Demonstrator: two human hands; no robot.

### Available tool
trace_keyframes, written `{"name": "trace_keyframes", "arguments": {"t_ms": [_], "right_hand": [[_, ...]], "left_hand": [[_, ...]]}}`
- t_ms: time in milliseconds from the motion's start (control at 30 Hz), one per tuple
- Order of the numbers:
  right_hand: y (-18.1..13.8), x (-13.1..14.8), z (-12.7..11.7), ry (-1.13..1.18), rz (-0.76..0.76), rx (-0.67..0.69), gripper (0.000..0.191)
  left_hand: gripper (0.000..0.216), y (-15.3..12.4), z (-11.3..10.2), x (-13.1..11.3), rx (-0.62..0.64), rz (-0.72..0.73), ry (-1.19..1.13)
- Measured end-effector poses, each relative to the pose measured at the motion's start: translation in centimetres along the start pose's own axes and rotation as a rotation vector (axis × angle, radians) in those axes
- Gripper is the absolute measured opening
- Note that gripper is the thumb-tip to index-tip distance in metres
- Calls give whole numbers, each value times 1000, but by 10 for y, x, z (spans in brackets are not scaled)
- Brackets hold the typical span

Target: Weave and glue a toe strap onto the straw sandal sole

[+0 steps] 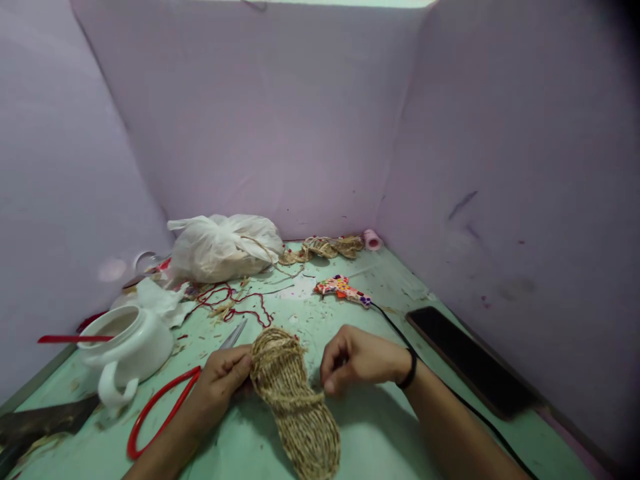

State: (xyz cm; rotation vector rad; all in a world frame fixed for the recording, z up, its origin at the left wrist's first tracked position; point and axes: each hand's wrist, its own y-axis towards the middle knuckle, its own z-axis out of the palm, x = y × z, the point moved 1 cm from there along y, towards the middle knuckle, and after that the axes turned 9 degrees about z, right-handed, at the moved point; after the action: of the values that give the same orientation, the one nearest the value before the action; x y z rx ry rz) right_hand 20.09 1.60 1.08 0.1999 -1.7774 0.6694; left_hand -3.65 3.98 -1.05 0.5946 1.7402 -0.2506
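Note:
My left hand [224, 377] grips the left edge of a sole-shaped piece of coiled straw rope [295, 407], thumb on top. The piece is tan, narrow in the middle, and has a strand of rope across its waist. Close to its right edge is my right hand [353, 357], fingers curled in a pinch; whatever they hold is hidden. A black band circles that wrist. Under my left forearm lie scissors with red handles [163, 407], their blades pointing away beyond the hand.
At left stand a white pot [135, 343] and a dark tool [45, 423]. Farther back are a white plastic bag [225, 247], tangled red yarn [250, 310] and braided straw [330, 248]. A patterned glue gun [343, 290] trails its cable past a phone [470, 360] on the right.

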Motion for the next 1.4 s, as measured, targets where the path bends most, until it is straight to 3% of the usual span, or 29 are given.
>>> {"name": "trace_keyframes", "arguments": {"t_ms": [100, 433, 633, 767, 1033, 1300, 1400], "right_hand": [[1, -4, 1, 10, 31, 86, 11], [9, 9, -2, 255, -181, -428, 5], [18, 4, 14, 261, -304, -340, 11], [25, -4, 20, 219, -294, -373, 7], [17, 1, 28, -86, -422, -588, 7], [10, 2, 52, -703, -835, -978, 25], [11, 3, 58, -832, -896, -1008, 20]], "left_hand": [[43, 0, -1, 4, 23, 23, 26], [41, 1, -4, 16, 80, 47, 70], [45, 5, 5, 5, 43, -43, 64], [47, 8, 13, 4, 8, -151, 89], [46, 7, 16, 11, 15, -144, 70], [44, 4, 20, 15, 5, -135, -13], [42, 3, 20, 17, -17, -112, -12]]}}
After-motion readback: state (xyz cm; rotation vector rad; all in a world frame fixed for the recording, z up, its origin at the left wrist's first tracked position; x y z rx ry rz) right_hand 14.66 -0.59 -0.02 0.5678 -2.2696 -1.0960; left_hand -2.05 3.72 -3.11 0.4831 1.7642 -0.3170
